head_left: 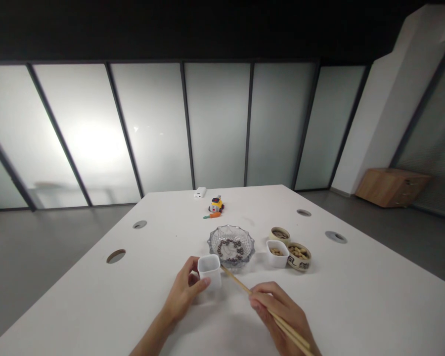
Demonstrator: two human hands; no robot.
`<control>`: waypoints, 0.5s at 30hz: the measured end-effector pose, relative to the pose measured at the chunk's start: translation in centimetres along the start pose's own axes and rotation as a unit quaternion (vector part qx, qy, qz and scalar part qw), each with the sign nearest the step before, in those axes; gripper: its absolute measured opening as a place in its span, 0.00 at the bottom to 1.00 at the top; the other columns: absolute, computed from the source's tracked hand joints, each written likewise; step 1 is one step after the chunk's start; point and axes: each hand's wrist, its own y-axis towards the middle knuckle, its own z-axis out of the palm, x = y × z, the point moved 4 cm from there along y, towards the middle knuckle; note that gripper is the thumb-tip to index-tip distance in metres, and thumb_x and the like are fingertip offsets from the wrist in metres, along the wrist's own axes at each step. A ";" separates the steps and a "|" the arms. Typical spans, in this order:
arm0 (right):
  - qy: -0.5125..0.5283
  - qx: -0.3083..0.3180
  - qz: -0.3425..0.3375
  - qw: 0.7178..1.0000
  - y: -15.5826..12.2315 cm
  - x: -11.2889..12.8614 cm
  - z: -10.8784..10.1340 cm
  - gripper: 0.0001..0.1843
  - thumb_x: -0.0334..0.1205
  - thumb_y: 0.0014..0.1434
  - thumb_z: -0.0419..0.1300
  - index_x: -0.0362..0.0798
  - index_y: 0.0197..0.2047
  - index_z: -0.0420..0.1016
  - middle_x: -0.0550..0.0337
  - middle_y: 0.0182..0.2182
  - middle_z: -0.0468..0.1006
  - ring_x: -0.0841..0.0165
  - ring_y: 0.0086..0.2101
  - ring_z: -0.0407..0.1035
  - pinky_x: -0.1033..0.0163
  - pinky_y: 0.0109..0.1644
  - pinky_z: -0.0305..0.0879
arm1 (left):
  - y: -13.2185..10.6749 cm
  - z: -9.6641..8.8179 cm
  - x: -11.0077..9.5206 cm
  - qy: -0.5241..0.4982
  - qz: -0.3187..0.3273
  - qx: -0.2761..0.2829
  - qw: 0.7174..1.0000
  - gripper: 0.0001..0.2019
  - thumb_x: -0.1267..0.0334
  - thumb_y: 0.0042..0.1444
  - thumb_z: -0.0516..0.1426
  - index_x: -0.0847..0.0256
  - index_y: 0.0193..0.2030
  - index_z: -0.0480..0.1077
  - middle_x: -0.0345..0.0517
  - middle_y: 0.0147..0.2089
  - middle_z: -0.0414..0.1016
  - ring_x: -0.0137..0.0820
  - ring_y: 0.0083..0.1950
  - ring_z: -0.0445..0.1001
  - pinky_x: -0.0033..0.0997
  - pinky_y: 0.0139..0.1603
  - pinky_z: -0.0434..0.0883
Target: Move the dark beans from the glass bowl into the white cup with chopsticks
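My left hand [185, 289] is closed round a white plastic cup [210, 273], fingers behind it and thumb across its front. In my right hand [278, 311] is a pair of wooden chopsticks [239, 282], their tips close to the cup's right side. Just behind them sits a scalloped glass bowl [232, 235] with small dark pieces lying in a ring inside. To the right a second white cup [278, 259] holds light brown pieces. Against it stand a round patterned bowl [299, 263] of similar tan pieces and another round bowl [280, 230] with dark pieces.
Farther back on the white table [163, 247] lie a yellow and grey toy vehicle [216, 203], an orange toy carrot [212, 215] and a white box-shaped device [200, 192]. Several round holes, such as one cable hole [116, 256], pierce the tabletop. A wooden cabinet [387, 188] stands on the floor.
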 end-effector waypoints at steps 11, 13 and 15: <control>0.005 -0.096 -0.047 0.994 1.0 3.4 -3.2 0.14 0.48 0.75 0.60 0.55 0.40 0.84 0.57 0.33 0.85 0.65 0.31 0.83 0.69 0.36 0.81 | -0.5 1.0 -0.9 0.105 0.017 0.037 0.994 0.25 0.39 0.54 0.68 0.59 0.46 0.76 0.45 0.40 0.77 0.35 0.35 0.68 0.31 0.38 0.65; 0.016 -0.087 -0.061 0.994 1.1 3.8 -3.1 0.13 0.48 0.75 0.60 0.56 0.41 0.84 0.59 0.33 0.85 0.66 0.31 0.83 0.70 0.37 0.81 | -0.5 1.1 -1.0 0.112 0.016 0.037 0.993 0.23 0.43 0.54 0.68 0.59 0.47 0.75 0.45 0.41 0.77 0.35 0.35 0.68 0.31 0.38 0.65; 0.010 -0.094 -0.052 0.994 1.2 3.4 -3.5 0.13 0.48 0.76 0.59 0.56 0.41 0.83 0.60 0.34 0.85 0.66 0.32 0.83 0.69 0.38 0.81 | -0.5 1.1 -0.9 0.117 0.011 0.036 0.992 0.22 0.46 0.54 0.68 0.58 0.48 0.75 0.45 0.42 0.77 0.36 0.36 0.68 0.31 0.39 0.65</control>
